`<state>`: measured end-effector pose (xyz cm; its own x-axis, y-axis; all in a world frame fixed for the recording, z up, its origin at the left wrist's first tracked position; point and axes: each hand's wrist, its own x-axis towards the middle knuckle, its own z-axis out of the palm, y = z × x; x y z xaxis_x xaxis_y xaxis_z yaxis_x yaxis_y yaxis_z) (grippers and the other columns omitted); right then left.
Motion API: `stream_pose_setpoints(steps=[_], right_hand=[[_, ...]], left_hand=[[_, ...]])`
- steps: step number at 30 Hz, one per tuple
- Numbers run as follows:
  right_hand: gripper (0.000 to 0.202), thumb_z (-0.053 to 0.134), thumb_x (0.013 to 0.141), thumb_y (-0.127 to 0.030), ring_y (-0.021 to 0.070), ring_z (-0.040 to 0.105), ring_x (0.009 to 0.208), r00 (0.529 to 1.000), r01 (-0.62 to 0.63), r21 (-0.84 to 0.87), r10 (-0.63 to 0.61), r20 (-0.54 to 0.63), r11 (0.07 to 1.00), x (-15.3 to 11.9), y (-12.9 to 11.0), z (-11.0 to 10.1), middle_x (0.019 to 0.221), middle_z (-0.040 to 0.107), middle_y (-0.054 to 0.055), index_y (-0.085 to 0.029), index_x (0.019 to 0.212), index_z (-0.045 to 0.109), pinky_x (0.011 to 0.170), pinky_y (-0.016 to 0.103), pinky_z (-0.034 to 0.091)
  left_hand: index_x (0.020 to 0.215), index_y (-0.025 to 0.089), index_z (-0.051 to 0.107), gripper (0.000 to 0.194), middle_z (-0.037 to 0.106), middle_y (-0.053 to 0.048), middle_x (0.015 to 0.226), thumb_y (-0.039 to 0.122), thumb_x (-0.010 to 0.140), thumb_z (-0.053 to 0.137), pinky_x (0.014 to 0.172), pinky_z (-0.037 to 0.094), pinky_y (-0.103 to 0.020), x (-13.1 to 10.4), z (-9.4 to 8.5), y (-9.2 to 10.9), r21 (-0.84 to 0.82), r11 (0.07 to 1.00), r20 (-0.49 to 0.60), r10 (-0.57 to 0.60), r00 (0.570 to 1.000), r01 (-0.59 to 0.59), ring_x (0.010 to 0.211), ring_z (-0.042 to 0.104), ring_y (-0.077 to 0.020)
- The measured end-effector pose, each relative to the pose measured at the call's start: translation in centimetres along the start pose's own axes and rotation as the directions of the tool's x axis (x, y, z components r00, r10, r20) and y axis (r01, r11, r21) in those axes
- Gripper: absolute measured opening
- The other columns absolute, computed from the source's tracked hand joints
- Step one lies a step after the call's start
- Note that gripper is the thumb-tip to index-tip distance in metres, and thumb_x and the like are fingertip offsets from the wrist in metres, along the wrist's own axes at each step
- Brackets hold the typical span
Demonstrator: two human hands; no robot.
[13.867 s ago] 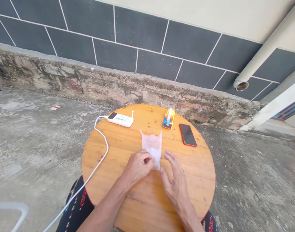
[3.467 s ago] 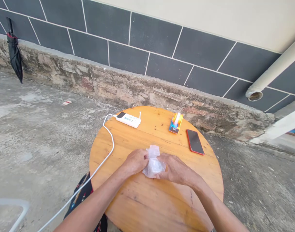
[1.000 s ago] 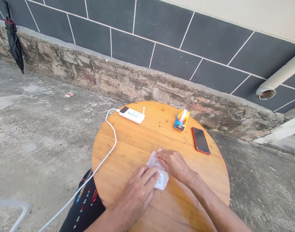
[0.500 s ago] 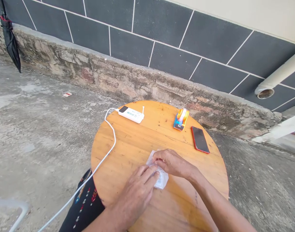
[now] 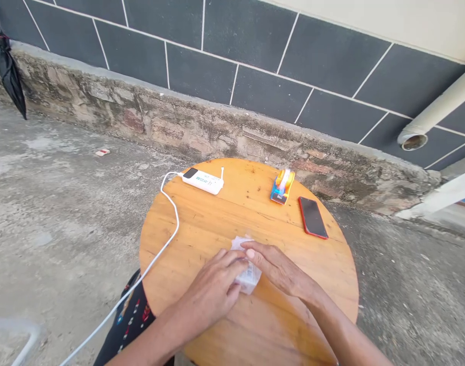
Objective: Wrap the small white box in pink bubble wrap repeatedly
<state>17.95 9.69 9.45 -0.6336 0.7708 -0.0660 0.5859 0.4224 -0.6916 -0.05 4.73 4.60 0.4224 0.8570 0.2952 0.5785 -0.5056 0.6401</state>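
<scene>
A small packet in clear, crinkled plastic (image 5: pixel 250 278) lies on the round wooden table (image 5: pixel 202 229) in front of me. What it wraps is pale, with some print showing faintly through. My left hand (image 5: pixel 213 282) comes in from the lower left, its fingers stretched over the packet's left side and touching it. From the right, my right hand (image 5: pixel 276 264) reaches across the top of the packet, fingers extended, with the fingertips of both hands meeting there. Part of the plastic is hidden beneath them.
A white device (image 5: pixel 202 181) with a white cable (image 5: pixel 167 239) sits at the table's far left. At the far right are a blue and orange tape dispenser (image 5: pixel 282 187) and a red-edged phone (image 5: pixel 312 217). A stone-based wall (image 5: pixel 217 129) stands behind.
My right hand has gone from a pinch on the plastic to straightened fingers lying over it. My left hand's fingers have drawn back slightly to the left. The whole view has shifted a little.
</scene>
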Motion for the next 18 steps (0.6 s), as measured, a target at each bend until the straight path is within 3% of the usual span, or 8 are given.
stream_pose_setpoints(steps=[6,11,16,18], right_hand=[[0.038,0.041,0.095,-0.045,0.023,0.059,0.108,0.995,-0.016,0.061,0.022,-0.1,0.998,-1.4,1.5,0.7,0.118,0.064,0.007,-0.023,0.119,0.06,0.092,0.036,0.046],[0.048,0.058,0.085,-0.044,0.0264,0.055,0.114,0.986,-0.017,-0.005,0.016,-0.164,1.0,-2.2,2.9,2.2,0.126,0.059,0.009,-0.023,0.128,0.053,0.096,0.041,0.043],[0.044,0.054,0.088,-0.039,0.0281,0.05,0.117,0.934,-0.006,-0.256,-0.086,-0.346,0.967,-2.3,3.1,3.4,0.13,0.054,0.013,-0.021,0.128,0.05,0.098,0.046,0.039],[0.047,0.054,0.087,-0.038,0.0303,0.05,0.113,0.923,-0.004,-0.372,-0.14,-0.359,0.928,-2.4,2.9,3.6,0.129,0.053,0.015,-0.018,0.129,0.049,0.094,0.049,0.039]], left_hand=[[0.111,0.025,0.062,0.046,0.061,-0.002,0.117,0.005,0.071,0.051,0.095,0.045,-0.033,1.4,-0.6,-0.9,-0.068,0.997,0.047,-0.015,0.999,0.019,0.108,0.055,-0.0192],[0.109,0.025,0.064,0.04,0.063,-0.002,0.113,0.011,0.072,0.054,0.085,0.046,-0.028,2.7,-1.3,-1.0,-0.159,0.984,0.107,-0.058,0.993,0.075,0.101,0.058,-0.0187],[0.096,0.022,0.067,0.029,0.065,0.001,0.089,0.013,0.072,0.052,0.068,0.041,-0.023,4.2,-2.4,-1.3,-0.199,0.972,0.229,-0.074,0.971,0.121,0.079,0.057,-0.0153],[0.093,0.02,0.067,0.023,0.064,0.002,0.08,0.018,0.075,0.052,0.06,0.037,-0.022,4.7,-2.7,-1.6,-0.232,0.961,0.3,-0.076,0.951,0.15,0.069,0.053,-0.0136]])
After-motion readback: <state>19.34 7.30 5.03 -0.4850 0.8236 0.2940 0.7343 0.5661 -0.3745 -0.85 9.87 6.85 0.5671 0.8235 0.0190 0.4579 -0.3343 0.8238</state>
